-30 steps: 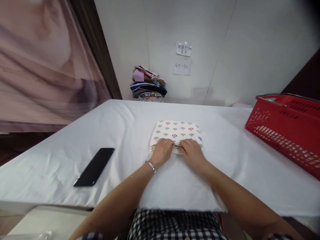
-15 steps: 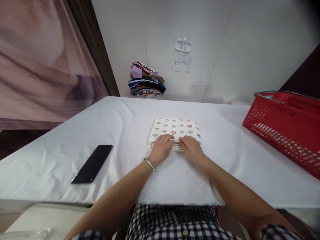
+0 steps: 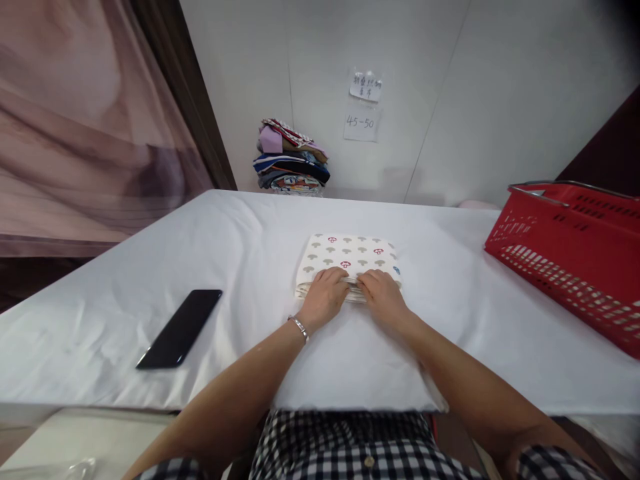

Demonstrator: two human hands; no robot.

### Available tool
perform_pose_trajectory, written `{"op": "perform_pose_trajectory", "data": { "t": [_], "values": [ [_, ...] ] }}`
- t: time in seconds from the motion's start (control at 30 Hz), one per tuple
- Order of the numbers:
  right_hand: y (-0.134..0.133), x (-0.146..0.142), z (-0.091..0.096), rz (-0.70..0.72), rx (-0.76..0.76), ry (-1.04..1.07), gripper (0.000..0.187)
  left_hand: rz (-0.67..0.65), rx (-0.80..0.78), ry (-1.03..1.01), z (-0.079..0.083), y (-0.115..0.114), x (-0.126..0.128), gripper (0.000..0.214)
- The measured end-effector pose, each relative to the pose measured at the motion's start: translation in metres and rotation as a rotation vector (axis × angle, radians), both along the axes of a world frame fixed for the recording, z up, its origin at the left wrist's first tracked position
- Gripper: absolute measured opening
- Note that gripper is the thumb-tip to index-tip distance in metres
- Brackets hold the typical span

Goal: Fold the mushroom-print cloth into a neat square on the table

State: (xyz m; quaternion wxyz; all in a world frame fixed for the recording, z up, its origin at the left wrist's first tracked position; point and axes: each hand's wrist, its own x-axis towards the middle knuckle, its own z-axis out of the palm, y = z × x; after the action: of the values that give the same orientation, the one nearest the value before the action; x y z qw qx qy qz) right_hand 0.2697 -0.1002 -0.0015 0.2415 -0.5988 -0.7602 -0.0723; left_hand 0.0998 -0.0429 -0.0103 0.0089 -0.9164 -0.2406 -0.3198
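A folded cream cloth [image 3: 350, 252] printed with small mushrooms lies in the middle of the white-covered table [image 3: 250, 267]. My left hand [image 3: 325, 297], with a silver bracelet at the wrist, grips the cloth's near edge with curled fingers. My right hand [image 3: 383, 299] sits right beside it, fingers also curled over the same near edge. The two hands almost touch at the cloth's middle. The layered folds show between my fingers.
A black phone [image 3: 180, 329] lies on the table to the left. A red plastic basket [image 3: 575, 250] stands at the right edge. A stack of folded clothes [image 3: 291, 160] sits against the back wall under two paper notes [image 3: 363, 107].
My hands stay on the cloth's near edge; the whole view has shifted slightly upward in the picture as my head tilted. Nothing was let go.
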Motion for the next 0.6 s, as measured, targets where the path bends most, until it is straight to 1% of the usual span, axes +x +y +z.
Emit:
{"op": "perform_pose_trajectory", "data": {
  "t": [0.13, 0.23, 0.33, 0.43, 0.53, 0.6],
  "values": [
    [0.0000, 0.0007, -0.0009, 0.009, 0.023, 0.006, 0.018, -0.023, -0.028, -0.040, 0.0010, -0.0016, -0.0001, 0.020],
    [-0.0010, 0.0009, -0.0001, 0.019, 0.027, 0.013, 0.019, -0.025, -0.017, -0.061, 0.0021, -0.0028, -0.0001, 0.019],
    [-0.0032, 0.0008, 0.0012, 0.057, 0.019, 0.005, 0.019, -0.011, -0.005, -0.060, 0.0012, -0.0019, -0.0001, 0.018],
    [-0.0054, 0.0008, 0.0018, 0.089, 0.005, -0.003, 0.014, -0.010, 0.007, -0.045, -0.0007, 0.0002, 0.0001, 0.019],
    [-0.0058, 0.0010, 0.0010, 0.081, 0.002, -0.014, 0.010, -0.012, 0.018, -0.046, -0.0019, 0.0012, 0.0005, 0.018],
    [-0.0052, 0.0012, 0.0000, 0.064, 0.013, -0.019, 0.011, -0.014, 0.015, -0.052, -0.0022, 0.0012, 0.0005, 0.017]
  ]
}}
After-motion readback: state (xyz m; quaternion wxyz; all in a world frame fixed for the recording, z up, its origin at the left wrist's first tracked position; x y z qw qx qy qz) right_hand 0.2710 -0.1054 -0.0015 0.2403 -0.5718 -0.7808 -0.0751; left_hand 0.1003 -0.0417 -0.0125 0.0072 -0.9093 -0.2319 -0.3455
